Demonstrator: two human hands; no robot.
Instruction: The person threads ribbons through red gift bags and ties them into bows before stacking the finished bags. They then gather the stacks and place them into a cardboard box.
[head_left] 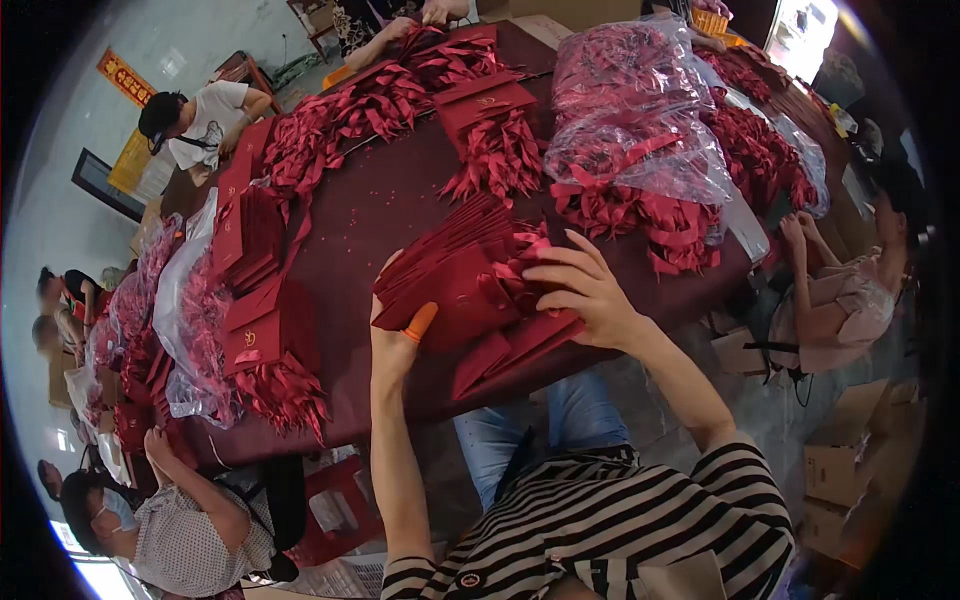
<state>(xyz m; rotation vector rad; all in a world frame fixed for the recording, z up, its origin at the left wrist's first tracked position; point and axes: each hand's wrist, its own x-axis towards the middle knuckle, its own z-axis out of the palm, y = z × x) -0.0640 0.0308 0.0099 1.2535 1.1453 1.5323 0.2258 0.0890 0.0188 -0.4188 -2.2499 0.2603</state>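
Note:
My left hand (398, 330), an orange finger cover on its thumb, is closed round the left side of a fanned stack of red paper gift bags (450, 285). The stack is tilted above the table, and a small gold mark shows on its front bag. Red ribbons (525, 250) bunch at the stack's right end. There my right hand (595, 300) curls its fingertips onto the ribbons, with one finger raised; its thumb is partly hidden. Just under the stack, at the table's near edge, lies another red bag (515, 355).
A dark red cloth covers the table (370, 230). Ribboned bag stacks (265, 330) stand at left, with another (490, 120) ahead. Clear plastic sacks of ribboned pieces (640, 110) lie at right. Several people sit around the table; cardboard boxes (845, 450) stand on the floor at right.

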